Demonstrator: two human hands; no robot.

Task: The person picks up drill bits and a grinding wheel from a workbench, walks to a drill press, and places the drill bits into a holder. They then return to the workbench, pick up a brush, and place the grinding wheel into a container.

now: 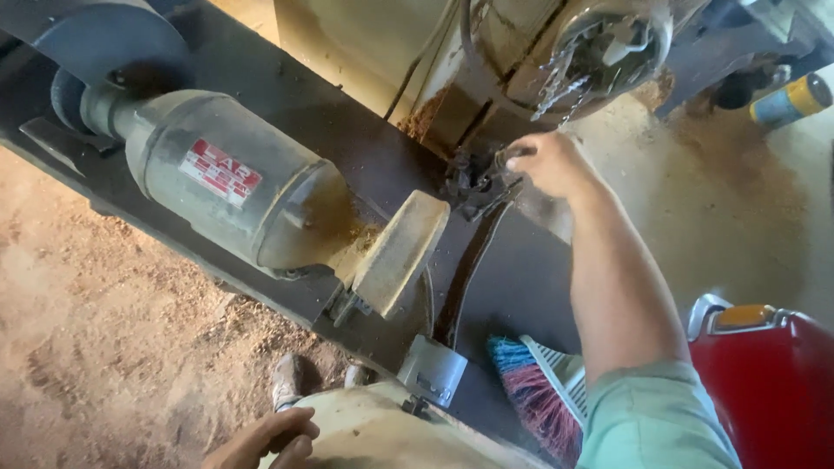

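My right hand (552, 163) reaches forward to a small dark metal clamp or switch part (473, 184) on the dark steel bench (365, 148); its fingers pinch that part. My left hand (269, 439) rests low at the bottom edge on a dusty cream-coloured surface (382, 430), fingers curled, holding nothing that I can see. A grey electric motor (234, 182) with a red and white label lies on the bench to the left. A cream buffing wheel (400, 252) sits at the motor's near end.
A broom with blue and pink bristles (530, 391) lies below the bench. A red container (764, 373) stands at the lower right. A large cream machine body (417, 52) with wires rises behind. A yellow and blue cylinder (790, 100) lies at the far right. Sawdust covers the floor (104, 330).
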